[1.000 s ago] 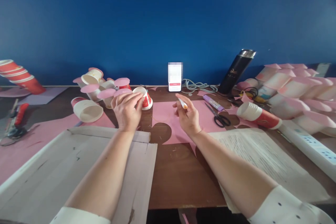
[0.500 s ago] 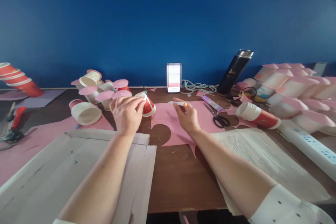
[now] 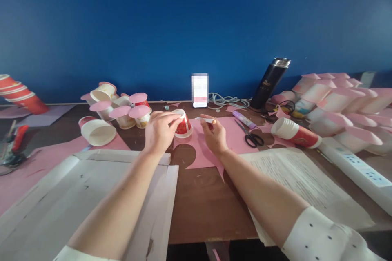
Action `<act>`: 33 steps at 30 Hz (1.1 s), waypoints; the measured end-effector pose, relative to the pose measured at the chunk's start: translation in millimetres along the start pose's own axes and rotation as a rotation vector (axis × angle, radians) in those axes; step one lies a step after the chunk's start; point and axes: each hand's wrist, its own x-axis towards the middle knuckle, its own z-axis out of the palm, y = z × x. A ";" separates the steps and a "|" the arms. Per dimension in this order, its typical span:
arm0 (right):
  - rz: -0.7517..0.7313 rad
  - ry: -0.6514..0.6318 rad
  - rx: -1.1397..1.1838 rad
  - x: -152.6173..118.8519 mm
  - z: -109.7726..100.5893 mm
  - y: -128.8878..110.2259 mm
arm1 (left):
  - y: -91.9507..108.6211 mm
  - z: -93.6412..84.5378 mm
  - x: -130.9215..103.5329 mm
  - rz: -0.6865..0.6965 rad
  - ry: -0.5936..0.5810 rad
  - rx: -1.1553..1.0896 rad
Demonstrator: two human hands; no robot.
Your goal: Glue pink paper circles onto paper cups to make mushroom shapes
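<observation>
My left hand point(image 3: 161, 130) is closed on a red and white paper cup point(image 3: 184, 126), its fingers at the cup's narrow white end. The cup's wide rim faces down, over the edge of a cut pink sheet point(image 3: 202, 157). My right hand point(image 3: 215, 134) holds a slim white tube point(image 3: 204, 120) with an orange-tinted end, pointing left toward the cup. Its exact kind cannot be made out. A small gap separates tube and cup. Left of my left hand stand several paper cups topped with pink discs point(image 3: 139, 111).
Black scissors point(image 3: 254, 140) and a purple packet point(image 3: 244, 119) lie right of my hands. Nested cups point(image 3: 296, 132), a power strip point(image 3: 357, 163) and stacked pink-topped cups point(image 3: 346, 102) stand farther right. A phone point(image 3: 200, 91) and black flask point(image 3: 269, 83) stand behind. White cardboard point(image 3: 101, 195) lies left.
My left hand has moved right with the paper cup, bringing it closer to the white tube. My right hand stays nearly in place. The view has shifted slightly.
</observation>
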 end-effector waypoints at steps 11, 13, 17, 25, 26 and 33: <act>-0.016 0.015 0.023 1.5 -0.6 3.1 | 1.0 10.3 -7.8 0.022 -0.039 -0.025; -0.020 0.010 0.011 1.7 -0.7 2.6 | 1.1 9.4 -7.0 0.044 -0.056 -0.004; -0.024 0.003 -0.004 2.3 -0.7 2.0 | 2.5 8.7 -6.8 0.070 -0.081 0.042; -0.017 -0.009 0.008 2.1 0.1 2.3 | 3.5 9.5 -7.5 0.079 -0.113 0.048; -0.018 -0.008 0.012 2.0 0.1 2.3 | 3.6 9.6 -7.6 0.076 -0.113 0.044; -0.019 -0.007 0.016 1.5 0.7 2.2 | 3.5 9.8 -8.3 0.078 -0.114 0.045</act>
